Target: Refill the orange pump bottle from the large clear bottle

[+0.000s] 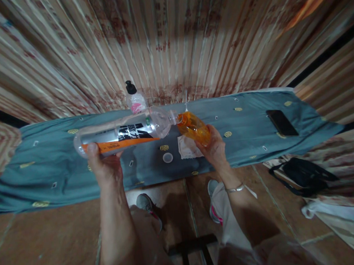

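My left hand (106,165) is wrapped round the base end of a large clear plastic bottle (161,123) with a black, silver and orange label. The bottle lies almost level in the air, its neck pointing right. In my right hand (214,146) is a smaller orange see-through bottle (191,127), tilted with its mouth toward the upper left. The two mouths meet or nearly meet; I cannot tell whether they touch. Below them on the cloth are a small round translucent cap (168,157) and a folded whitish cloth (187,147). A white pump tube (186,101) shows behind the orange bottle.
A pump bottle with a black top (130,88) stands behind the clear bottle. Toward the right end of the blue-green tablecloth (249,119) lies a black phone (282,122). A black bag (304,174) is at the lower right. Curtains (164,40) hang behind the table.
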### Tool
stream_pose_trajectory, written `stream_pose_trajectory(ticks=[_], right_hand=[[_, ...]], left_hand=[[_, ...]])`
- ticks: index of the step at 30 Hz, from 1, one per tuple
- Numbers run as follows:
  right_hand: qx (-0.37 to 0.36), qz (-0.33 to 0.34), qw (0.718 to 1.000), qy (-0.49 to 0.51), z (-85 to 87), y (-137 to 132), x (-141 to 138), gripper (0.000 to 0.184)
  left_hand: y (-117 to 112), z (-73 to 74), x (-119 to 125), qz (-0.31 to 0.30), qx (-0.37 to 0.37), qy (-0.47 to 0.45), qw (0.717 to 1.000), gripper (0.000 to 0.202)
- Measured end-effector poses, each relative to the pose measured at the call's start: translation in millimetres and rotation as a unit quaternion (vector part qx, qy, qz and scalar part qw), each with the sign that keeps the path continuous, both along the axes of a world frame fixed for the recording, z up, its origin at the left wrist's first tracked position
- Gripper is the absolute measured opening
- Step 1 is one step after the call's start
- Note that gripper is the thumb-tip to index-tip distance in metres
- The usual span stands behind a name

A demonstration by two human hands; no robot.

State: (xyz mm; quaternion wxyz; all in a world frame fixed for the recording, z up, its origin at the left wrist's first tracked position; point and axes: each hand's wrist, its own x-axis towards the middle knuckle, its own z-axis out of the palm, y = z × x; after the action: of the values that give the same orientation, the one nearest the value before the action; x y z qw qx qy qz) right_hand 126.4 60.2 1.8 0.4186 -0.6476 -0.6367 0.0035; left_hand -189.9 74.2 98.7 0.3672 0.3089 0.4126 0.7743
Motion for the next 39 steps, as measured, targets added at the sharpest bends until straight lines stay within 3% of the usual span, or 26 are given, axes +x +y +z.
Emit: stream_pose_trajectory(ticks=[32,39], right_hand=[[0.011,0.000,1.000,-0.004,-2.3,1,0,0.072],[0.006,0.000,1.000,-0.011,0.1,0,0,0.069]], left_hand=[[1,-3.4,-5,0.000,-0.006,0.004,1.000,0.063],[1,-7.7,-12,-0.020,-0.007,0.023,1.000,0.049]])
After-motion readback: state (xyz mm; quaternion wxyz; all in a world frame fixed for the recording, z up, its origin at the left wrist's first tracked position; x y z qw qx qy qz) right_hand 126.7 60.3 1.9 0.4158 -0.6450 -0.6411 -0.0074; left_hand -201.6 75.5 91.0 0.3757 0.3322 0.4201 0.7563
